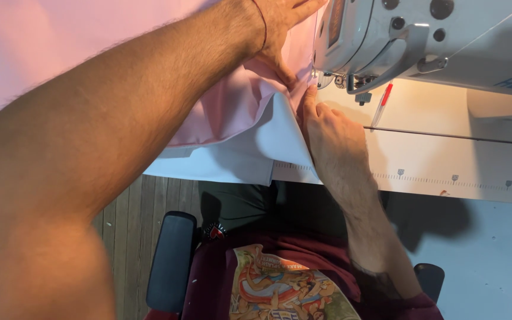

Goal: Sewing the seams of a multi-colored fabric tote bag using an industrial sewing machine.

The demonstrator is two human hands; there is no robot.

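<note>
A pink fabric (90, 35) lies spread over the white sewing table (445, 154), and its folded edge (250, 148) hangs off the front. My left hand (277, 35) reaches across from the left and presses flat on the cloth, thumb down beside the presser foot (318, 77). My right hand (333, 139) comes up from below and pinches the fabric's fold just before the needle area, index finger pointing at the foot. The grey-white sewing machine head (428, 41) stands right of both hands.
A red and white pen (381, 104) lies on the table under the machine arm. Ruler marks (454, 178) run along the table's front edge. Below are my printed shirt (280, 290), a black chair armrest (170, 261) and wooden floorboards (128, 207).
</note>
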